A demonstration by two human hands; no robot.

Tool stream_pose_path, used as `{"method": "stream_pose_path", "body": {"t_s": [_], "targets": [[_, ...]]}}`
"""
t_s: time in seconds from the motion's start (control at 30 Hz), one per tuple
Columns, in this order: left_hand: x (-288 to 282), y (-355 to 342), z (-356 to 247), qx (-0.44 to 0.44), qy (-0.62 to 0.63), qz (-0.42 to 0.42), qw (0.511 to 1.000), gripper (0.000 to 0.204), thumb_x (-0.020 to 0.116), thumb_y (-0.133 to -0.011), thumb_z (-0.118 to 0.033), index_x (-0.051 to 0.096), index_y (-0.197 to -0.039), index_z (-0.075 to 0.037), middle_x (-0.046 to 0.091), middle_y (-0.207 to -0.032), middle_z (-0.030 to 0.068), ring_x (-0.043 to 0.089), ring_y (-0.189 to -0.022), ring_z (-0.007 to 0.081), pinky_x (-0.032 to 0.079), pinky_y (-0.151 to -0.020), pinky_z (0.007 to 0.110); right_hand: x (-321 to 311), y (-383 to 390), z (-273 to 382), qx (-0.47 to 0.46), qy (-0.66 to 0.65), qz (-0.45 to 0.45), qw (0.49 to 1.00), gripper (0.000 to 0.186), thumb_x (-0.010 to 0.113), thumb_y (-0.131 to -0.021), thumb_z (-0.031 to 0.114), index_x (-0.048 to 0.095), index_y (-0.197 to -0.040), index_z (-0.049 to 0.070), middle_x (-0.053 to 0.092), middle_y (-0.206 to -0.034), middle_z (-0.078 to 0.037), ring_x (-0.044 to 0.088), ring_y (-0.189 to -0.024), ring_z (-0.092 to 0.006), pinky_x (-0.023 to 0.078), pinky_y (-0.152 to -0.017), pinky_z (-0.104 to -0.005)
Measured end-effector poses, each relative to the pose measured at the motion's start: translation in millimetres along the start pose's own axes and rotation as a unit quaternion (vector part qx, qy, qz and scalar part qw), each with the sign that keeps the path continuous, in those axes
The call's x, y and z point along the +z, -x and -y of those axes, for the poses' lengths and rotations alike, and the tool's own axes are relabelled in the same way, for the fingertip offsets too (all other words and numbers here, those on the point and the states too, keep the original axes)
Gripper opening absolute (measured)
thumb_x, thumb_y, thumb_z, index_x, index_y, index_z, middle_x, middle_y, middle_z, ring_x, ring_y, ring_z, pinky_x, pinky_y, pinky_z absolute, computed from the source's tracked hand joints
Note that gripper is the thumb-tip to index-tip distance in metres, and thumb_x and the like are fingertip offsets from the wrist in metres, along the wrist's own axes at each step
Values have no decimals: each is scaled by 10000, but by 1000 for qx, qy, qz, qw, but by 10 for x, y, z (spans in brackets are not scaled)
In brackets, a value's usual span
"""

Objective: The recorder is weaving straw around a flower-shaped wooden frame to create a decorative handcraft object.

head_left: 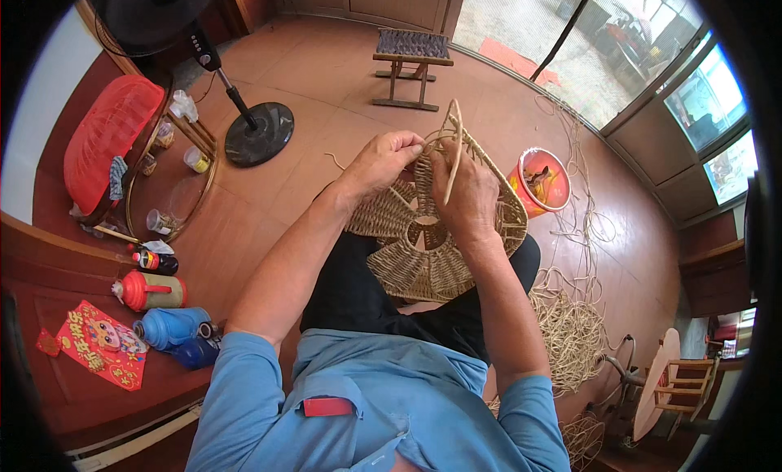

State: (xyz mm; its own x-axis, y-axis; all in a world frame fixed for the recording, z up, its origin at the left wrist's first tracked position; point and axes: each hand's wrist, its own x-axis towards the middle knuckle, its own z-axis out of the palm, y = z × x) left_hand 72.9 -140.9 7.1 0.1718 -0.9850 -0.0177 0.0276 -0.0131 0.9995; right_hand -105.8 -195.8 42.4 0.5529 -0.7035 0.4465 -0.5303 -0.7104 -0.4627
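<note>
A straw-coloured woven piece, with petal-like panels round an open centre, lies across my lap. My left hand is at its upper part, thumb and forefinger pinched on a thin cord near the rim. My right hand is closed on the upper right of the weave, where a pale loop of cord rises above the fingers. The fingertips of this hand are partly hidden.
A fan and wooden stool stand ahead. A red bucket and tangled cord lie to my right. At left are a rack, flasks and a red cabinet. A round wooden table sits at right.
</note>
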Motion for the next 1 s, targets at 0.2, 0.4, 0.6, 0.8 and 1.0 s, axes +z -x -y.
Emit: {"method": "stream_pose_path", "body": {"t_s": [0.2,0.4,0.6,0.8,1.0], "targets": [[-15,16,32,-1,8,19,1000,262,525,-1140,-205,687,-1185,-5,715,-1094,50,699,-975,141,590,-900,329,190,-22,50,43,-6,-27,999,334,645,-1034,375,688,-989,46,720,-770,-232,754,-800,-424,566,-709,-554],[1,26,25,1,-1,-9,1000,247,532,-1132,-188,691,-1155,0,720,-1051,47,698,-939,138,590,-861,323,350,79,97,84,-140,-105,981,267,699,-1018,289,725,-988,25,700,-729,-171,721,-681,-306,551,-645,-445],[99,91,-55,20,-87,-89,992,172,609,-1085,-136,719,-1076,-4,724,-1020,24,689,-867,116,579,-782,319,248,315,-43,203,-510,17,836,198,665,-1094,239,697,-1122,45,644,-800,37,549,-683,-30,428,-604,-198],[436,252,-252,287,-419,-245,826,67,753,-942,-62,732,-1002,-41,705,-986,67,697,-911,232,578,-828,371,-29,437,-468,201,-541,-11,817,166,651,-1109,226,676,-1127,63,653,-841,38,525,-677,-18,396,-589,-175],[503,130,-188,329,-480,-186,792,103,781,-899,-61,728,-987,-68,710,-1002,78,677,-985,275,574,-884,416,-320,453,-771,162,-479,-87,858,208,690,-1087,204,760,-1161,23,699,-864,15,577,-714,-30,430,-614,-179]]}}
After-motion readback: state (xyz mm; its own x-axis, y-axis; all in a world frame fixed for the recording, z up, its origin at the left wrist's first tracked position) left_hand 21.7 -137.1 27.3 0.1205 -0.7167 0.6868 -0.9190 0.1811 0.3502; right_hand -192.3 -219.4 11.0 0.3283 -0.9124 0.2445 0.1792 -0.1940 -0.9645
